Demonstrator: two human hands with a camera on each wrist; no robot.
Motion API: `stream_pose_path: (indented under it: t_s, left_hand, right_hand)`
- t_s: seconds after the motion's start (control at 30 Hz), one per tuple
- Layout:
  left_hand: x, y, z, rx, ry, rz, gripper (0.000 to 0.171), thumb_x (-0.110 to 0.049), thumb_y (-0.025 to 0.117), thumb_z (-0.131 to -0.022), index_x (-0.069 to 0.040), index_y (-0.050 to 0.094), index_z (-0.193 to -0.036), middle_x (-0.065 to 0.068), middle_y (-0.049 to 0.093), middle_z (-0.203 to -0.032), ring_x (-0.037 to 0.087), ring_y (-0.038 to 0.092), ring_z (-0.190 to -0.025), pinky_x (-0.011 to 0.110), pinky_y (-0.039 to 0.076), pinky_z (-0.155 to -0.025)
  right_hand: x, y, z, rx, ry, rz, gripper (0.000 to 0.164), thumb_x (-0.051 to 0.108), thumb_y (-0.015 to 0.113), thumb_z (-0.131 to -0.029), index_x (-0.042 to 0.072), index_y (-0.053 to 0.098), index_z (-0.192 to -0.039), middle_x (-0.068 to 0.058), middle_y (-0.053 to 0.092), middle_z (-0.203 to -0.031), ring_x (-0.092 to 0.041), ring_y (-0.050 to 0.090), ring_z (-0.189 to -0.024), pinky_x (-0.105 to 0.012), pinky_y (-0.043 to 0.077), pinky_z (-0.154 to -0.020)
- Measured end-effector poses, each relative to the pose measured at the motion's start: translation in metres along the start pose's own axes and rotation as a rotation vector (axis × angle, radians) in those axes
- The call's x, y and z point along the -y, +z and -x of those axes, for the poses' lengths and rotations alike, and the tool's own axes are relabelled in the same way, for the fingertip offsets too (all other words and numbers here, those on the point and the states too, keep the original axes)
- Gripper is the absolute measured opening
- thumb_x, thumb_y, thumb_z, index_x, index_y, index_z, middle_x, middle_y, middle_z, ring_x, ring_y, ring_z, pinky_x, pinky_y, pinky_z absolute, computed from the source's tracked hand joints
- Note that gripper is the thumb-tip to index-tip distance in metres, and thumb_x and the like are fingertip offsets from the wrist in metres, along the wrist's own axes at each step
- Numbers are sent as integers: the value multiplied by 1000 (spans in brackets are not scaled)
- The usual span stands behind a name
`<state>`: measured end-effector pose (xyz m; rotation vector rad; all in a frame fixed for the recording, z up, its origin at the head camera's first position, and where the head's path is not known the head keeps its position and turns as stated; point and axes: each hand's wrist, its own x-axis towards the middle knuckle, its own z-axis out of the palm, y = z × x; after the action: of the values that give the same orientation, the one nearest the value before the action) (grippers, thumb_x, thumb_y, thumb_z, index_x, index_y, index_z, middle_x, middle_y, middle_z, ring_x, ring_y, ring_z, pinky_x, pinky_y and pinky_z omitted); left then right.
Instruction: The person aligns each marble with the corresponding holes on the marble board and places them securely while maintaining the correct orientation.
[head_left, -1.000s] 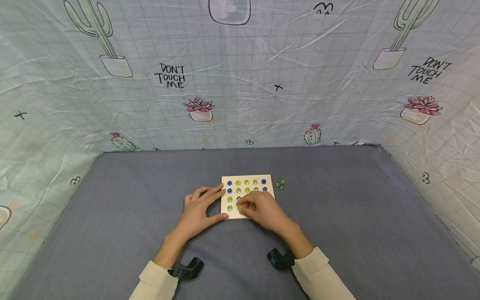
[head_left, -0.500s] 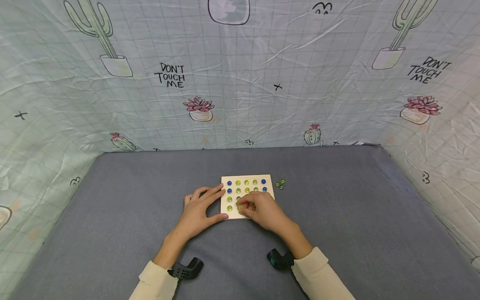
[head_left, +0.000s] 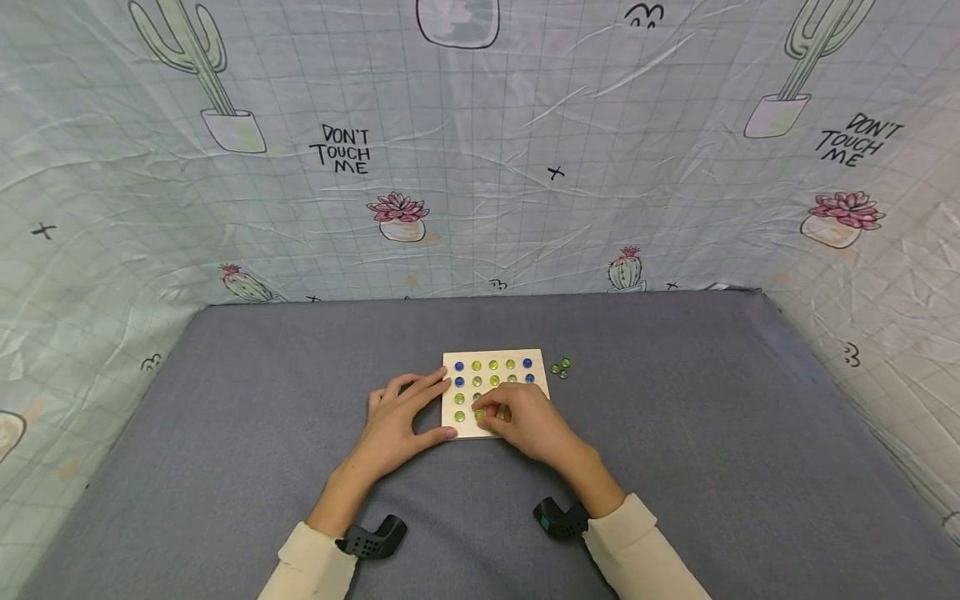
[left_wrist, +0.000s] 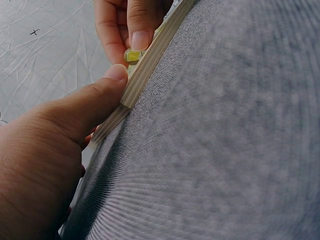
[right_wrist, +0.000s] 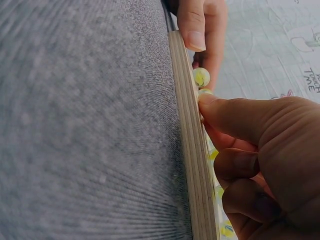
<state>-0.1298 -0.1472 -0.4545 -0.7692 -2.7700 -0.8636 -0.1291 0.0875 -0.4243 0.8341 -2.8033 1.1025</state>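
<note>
A pale wooden board (head_left: 468,429) lies on the grey cloth, with rows of yellow-green and blue marbles in it. My left hand (head_left: 393,425) rests at its left side, fingers spread; the fingertips touch the left edge and the thumb (left_wrist: 95,102) the near corner. Over the near row, my right hand (head_left: 528,421) pinches a green marble (right_wrist: 205,92) between thumb and fingers, low against the board. Beside it sits the corner marble (right_wrist: 201,77). The right hand hides several places in the two nearer rows. Blue marbles (head_left: 459,366) show at both far corners.
Several loose green marbles (head_left: 564,373) lie on the cloth just right of the board's far corner. Grey cloth (head_left: 675,417) covers the table all around. A printed fabric backdrop (head_left: 480,167) rises behind and at the sides.
</note>
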Motion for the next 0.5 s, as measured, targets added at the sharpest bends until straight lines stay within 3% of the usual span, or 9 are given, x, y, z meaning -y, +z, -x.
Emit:
stream_pose_path:
  t_s: [0.5]
  left_hand:
    - [2,1,-1,-5,8,2,73,-52,72,-79,-21,51,-141,-5,40,-149,22,36,-127,47,22,-84]
  right_hand:
    - [-2,-1,-2,-27,-25,-55,15,13,78,-81,9,74,-95,10,59,-73,-2,48,-57,-22,42,-54]
